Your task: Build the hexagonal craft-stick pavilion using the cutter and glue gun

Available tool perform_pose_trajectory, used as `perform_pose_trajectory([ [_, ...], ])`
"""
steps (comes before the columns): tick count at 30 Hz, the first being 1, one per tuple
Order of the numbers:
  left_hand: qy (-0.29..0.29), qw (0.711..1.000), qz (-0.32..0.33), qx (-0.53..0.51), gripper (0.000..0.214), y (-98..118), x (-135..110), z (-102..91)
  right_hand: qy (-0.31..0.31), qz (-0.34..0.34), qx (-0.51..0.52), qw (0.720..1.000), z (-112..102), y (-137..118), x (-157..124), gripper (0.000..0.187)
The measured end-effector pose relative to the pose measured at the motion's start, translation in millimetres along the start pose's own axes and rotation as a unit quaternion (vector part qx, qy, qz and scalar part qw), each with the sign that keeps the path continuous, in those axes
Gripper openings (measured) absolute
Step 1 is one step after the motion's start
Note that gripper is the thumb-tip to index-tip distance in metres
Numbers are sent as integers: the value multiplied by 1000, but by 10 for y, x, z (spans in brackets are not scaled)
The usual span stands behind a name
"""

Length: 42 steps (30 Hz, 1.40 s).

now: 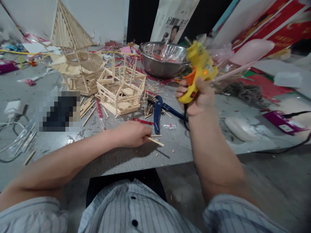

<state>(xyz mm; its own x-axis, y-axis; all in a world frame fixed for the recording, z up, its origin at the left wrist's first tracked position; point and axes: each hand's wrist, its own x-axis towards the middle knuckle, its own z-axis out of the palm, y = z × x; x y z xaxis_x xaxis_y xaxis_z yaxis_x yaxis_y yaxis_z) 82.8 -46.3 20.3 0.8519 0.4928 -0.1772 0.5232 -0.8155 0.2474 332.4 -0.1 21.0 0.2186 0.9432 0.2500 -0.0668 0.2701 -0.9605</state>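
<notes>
My left hand (pixel 134 133) is closed on a thin wooden stick (pixel 156 141), held low over the front of the table. Raised to the right, my right hand (pixel 198 95) grips a yellow hot glue gun (pixel 200 64) with an orange trigger; its nozzle points up and an orange light glows on its side. Beyond my left hand stands a small open frame of glued sticks (pixel 120 92) with upright posts. Behind it on the left rises a pagoda-like stick model (pixel 77 61) with a pointed roof. Blue-handled cutters (pixel 158 113) lie just past my left hand.
Loose sticks (pixel 87 108) lie between the models and a blurred-out dark object (pixel 59 113). A steel bowl (pixel 165 66) stands at the back. On the left is a white charger (pixel 14 107); on the right are a white oval object (pixel 239 128) and a purple box (pixel 283 122) with a black cable.
</notes>
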Motion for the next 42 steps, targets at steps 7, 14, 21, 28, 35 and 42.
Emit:
perform_pose_trajectory([
  [7,-30,1000,7,-6,19,-19,39,106,-85,11,38,996,346,-72,-465,21],
  [14,-26,999,23,3,17,-121,93,211,-23,16,-198,980,201,4,-535,27],
  [21,-32,999,22,12,19,-127,118,228,-48,15,-335,941,331,88,-540,35],
  [28,-13,999,30,5,17,-138,123,246,-10,-27,-339,940,436,37,-559,35],
  [35,-32,999,20,3,21,-121,123,226,-57,-20,-372,926,437,44,-561,26],
  [42,-22,1000,21,-7,17,-131,122,244,-76,-29,-388,918,422,82,-554,24],
])
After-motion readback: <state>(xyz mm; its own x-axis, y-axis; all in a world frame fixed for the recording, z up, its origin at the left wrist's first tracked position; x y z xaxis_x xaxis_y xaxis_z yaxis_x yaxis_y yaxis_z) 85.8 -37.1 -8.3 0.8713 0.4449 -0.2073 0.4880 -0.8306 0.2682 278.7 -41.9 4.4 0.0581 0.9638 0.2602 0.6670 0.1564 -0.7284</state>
